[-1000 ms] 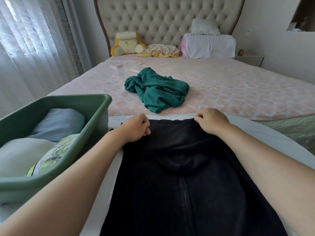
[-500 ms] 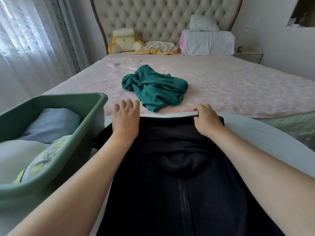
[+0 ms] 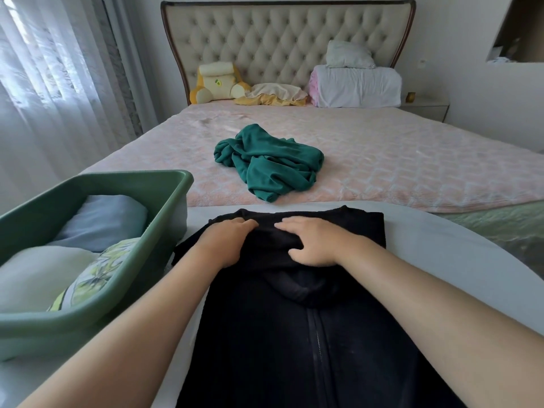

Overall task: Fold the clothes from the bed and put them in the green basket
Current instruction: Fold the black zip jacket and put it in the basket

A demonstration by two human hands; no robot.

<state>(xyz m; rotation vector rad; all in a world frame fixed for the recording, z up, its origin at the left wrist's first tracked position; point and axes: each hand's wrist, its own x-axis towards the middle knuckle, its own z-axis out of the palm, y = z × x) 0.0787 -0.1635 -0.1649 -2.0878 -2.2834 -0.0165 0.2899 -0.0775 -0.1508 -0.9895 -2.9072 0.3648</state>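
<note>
Green basket [image 3: 176, 184] on the surface [image 3: 426, 231], near and leftward of the left hand [image 3: 226, 242]; rigid smooth plastic, folded soft pieces inside. Left fingers [image 3: 244, 223] released, lying flat on the far end of the black zip jacket [image 3: 338, 334]. Beyond the fingertips, well apart on the bed [image 3: 412, 172]: crumpled teal garment [image 3: 268, 163], not yet folded. Jacket's long axis from fingers back toward the body; thick matte knit, hood bunched just behind the palms. Right hand [image 3: 312, 245] likewise spread flat, grasping nothing. Judgement: left hand nearer for the basket transfer.
</note>
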